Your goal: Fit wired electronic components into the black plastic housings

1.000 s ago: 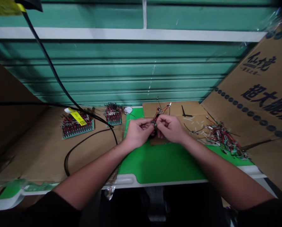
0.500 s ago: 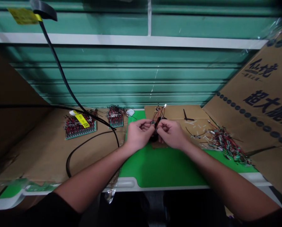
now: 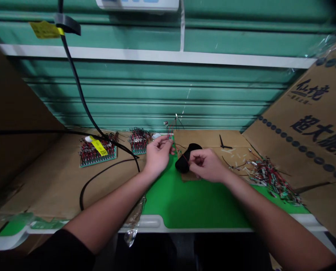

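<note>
My left hand (image 3: pixel 158 154) is closed in a pinch on a small wired part (image 3: pixel 170 128), whose thin red and dark wires stick up above the fingers and end in tiny pieces. A red wire (image 3: pixel 184 156) runs from near the left fingers towards my right hand (image 3: pixel 206 163), which pinches its end with thumb and forefinger. Between the hands lies a black rounded object (image 3: pixel 183 163) on a cardboard piece; the right fingers partly cover it. The tiny parts at the wire ends are too small to name.
Two green boards (image 3: pixel 98 162) (image 3: pixel 139 151) crowded with wired parts lie left. A pile of wired parts (image 3: pixel 272 177) lies right, near short white tubes (image 3: pixel 235 155) and a black V-shaped piece (image 3: pixel 223 143). A black cable (image 3: pixel 80 94) hangs across the left side. Cardboard walls (image 3: pixel 303 124) flank the green tabletop (image 3: pixel 198 207).
My hands have moved apart, the left one leftward with the wired part and the right one slightly rightward. The black object between them now shows more. The camera view has tilted up slightly.
</note>
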A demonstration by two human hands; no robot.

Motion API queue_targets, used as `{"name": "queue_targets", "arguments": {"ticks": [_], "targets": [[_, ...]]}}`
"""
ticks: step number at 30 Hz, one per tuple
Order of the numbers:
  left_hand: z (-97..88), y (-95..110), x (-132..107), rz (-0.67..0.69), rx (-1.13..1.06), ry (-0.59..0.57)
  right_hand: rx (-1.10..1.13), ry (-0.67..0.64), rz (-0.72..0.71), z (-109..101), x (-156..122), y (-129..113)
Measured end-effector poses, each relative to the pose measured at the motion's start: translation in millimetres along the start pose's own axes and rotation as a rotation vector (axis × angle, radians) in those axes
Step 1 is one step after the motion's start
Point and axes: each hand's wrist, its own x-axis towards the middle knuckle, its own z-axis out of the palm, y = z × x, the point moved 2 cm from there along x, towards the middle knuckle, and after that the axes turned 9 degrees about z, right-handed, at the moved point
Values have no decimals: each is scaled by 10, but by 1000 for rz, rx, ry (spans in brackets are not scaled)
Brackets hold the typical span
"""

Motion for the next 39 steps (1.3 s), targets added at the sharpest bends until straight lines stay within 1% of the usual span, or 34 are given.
{"name": "queue_targets", "arguments": {"ticks": [4,6,8,10,13,16,17,19,21,22,23,24,26,28,31,34,36,39], "targets": [[-122,-66,123,76,138,58,-8,-94,-16,-95,-31,-53],[-183,-103,173,139,298,47,61,-137,10,-163,-48,-63],[-224,-142,205,171,530,-34,176,-135,37,-232,-54,-63],[-247,-183,215,154,736,-140,298,-86,33,-286,-39,-62],[-254,-227,191,104,909,-278,438,-2,11,-317,14,-56],[-236,-236,138,115,1041,-409,515,11,15,-296,70,-45],[-230,-229,119,131,1084,-427,523,4,22,-283,83,-40],[-212,-190,85,202,1136,-399,518,-9,36,-257,98,-26],[-170,-124,48,331,1067,-345,506,-28,44,-227,104,-6],[-140,-90,26,387,972,-329,503,-42,46,-209,107,7],[-106,-61,3,414,841,-327,500,-57,50,-190,110,22],[-70,-41,-22,404,688,-336,499,-70,56,-169,114,39],[-1,-28,-73,308,404,-353,497,-80,69,-128,120,75],[50,-36,-122,229,247,-354,491,-77,80,-89,120,104],[78,-60,-166,186,221,-348,465,-97,96,-34,101,115],[76,-74,-168,106,191,-350,431,-108,105,0,79,98],[77,-64,-154,59,141,-339,413,-90,104,5,77,92],[83,-41,-124,16,60,-278,428,-25,94,-4,98,105]]}}
